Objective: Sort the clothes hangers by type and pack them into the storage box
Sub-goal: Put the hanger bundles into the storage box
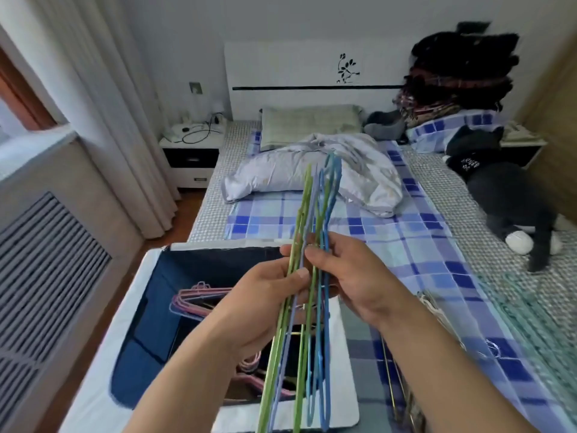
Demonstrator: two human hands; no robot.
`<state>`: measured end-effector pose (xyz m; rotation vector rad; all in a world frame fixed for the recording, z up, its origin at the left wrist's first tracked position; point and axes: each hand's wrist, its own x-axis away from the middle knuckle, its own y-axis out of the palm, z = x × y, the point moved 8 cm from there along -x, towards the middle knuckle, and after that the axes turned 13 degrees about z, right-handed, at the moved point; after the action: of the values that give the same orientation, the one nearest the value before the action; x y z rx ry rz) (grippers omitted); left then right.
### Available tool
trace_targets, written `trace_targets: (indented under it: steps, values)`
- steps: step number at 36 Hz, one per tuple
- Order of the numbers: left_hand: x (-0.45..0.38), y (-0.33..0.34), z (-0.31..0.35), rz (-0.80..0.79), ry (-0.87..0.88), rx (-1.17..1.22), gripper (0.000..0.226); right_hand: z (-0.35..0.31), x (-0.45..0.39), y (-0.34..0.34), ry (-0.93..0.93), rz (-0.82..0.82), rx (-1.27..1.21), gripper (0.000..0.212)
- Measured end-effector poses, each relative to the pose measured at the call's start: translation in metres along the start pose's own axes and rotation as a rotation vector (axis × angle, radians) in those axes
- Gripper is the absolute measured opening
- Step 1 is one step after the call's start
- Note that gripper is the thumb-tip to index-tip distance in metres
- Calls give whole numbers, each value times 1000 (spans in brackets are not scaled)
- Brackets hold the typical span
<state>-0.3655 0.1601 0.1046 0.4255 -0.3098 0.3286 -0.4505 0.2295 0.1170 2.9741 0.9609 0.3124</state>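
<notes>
Bedroom interior, viewed from the foot of a bed (415, 245) dressed in a blue checked sheet. At the left edge of the frame, a slatted radiator cover (46, 254) is sitting under pale curtains (103, 98), and a white nightstand (192, 154) is standing beside the headboard in the upper centre-left. At lower left of centre, an open storage box (150, 295) with a dark blue lining is resting on the bed; pink hangers (195, 300) are lying inside it. Over the box, the left hand (259, 304) is closing its fingers around a bundle of green and blue hangers (307, 276), which is standing edge-on from the bottom of the frame up toward the centre. The right hand (352, 276), just right of the bundle, is pinching the same hangers between thumb and fingertips. A rumpled pale quilt (327, 176) is lying behind. Metal wire hangers (402, 385) are lying on the sheet at lower right. A dark plush toy (502, 195) is lying at the right edge.
</notes>
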Motion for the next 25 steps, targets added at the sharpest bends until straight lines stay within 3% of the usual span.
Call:
trace_targets:
  steps: [8, 11, 14, 19, 22, 25]
  values:
    - [11, -112, 12, 167, -23, -48, 23, 13, -11, 55, 107, 102, -239, 15]
    - [11, -150, 16, 190, -8, -117, 21, 10, -15, 59, 123, 134, -191, 16]
    - [9, -180, 26, 230, 0, -192, 33, 7, -25, 48, 94, 196, -107, 16]
    - [-6, -214, 29, 278, 142, -617, 42, -1, -45, 12, -19, 471, 267, 28]
    - [-5, -207, 25, 127, 390, -1120, 41, -9, -48, -18, -155, 621, 626, 24]
    - [-1, -196, 2, -28, 630, -1573, 43, -14, -43, -37, -207, 703, 768, 20]
